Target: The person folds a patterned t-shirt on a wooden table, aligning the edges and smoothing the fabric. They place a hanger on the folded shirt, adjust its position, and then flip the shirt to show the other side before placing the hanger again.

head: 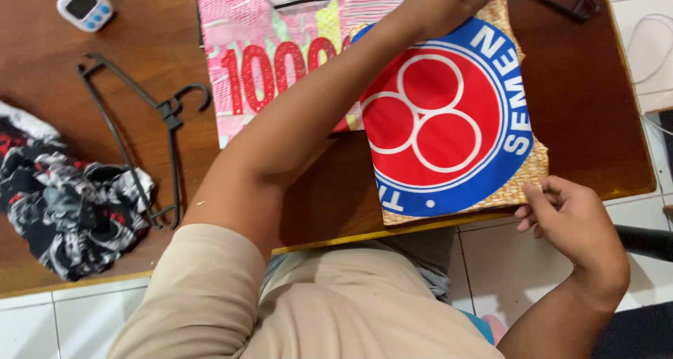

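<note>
A tan woven bag with a round red, white and blue emblem lies flat on the brown wooden table, its near edge hanging over the table's front. My left hand reaches across my body and grips the bag's far edge. My right hand pinches the bag's near right corner with thumb and fingers. Under the bag's left side lies a pink printed cloth with large red numerals.
A black hanger lies left of the pink cloth, and another black hanger sits at the far right. A crumpled black, white and red garment lies at the left. A small white timer sits far left. White floor tiles show below.
</note>
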